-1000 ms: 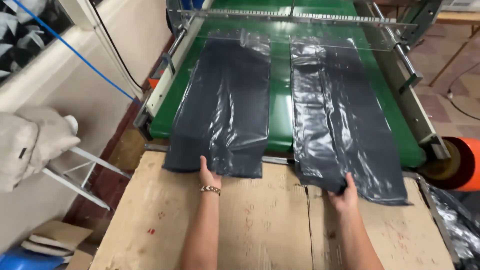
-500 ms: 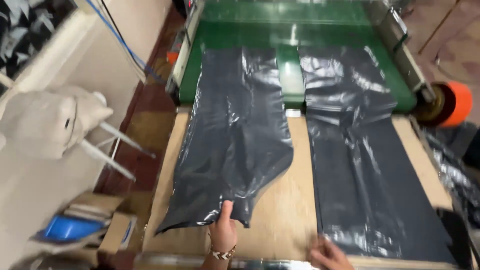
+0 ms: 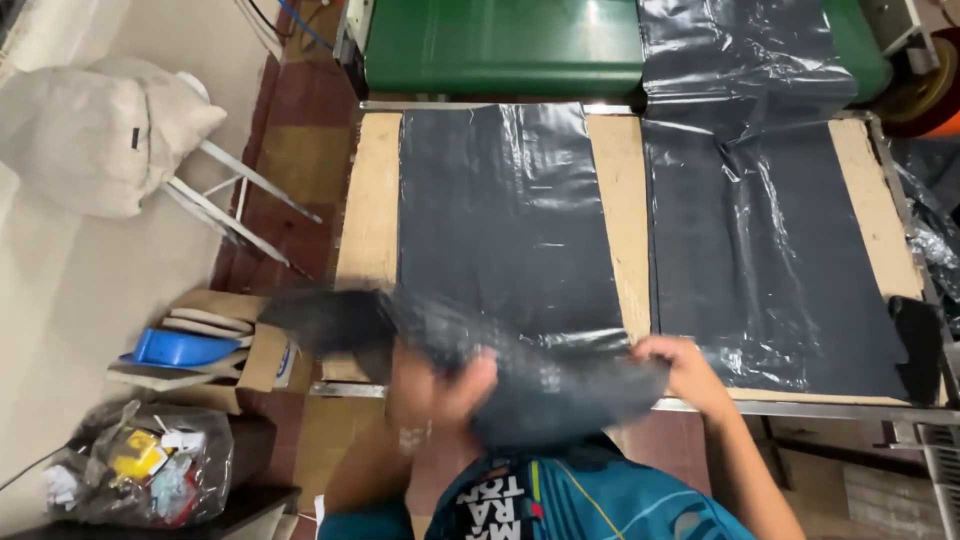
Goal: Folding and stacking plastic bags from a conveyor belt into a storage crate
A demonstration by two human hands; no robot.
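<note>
Head view, both hands (image 3: 440,385) gripping black bag (image 3: 540,385)

White sack (image 3: 95,130) on a white-legged stand (image 3: 245,205); open cardboard box (image 3: 225,350) (blue scoop (image 3: 180,348) inside); clear trash bag (image 3: 140,478); green conveyor (image 3: 500,45) top.

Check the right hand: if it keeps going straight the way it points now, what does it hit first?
Likely the crumpled dark plastic bag it already grips; the right hand points left toward the blurred left hand. Depth is unclear.
</note>
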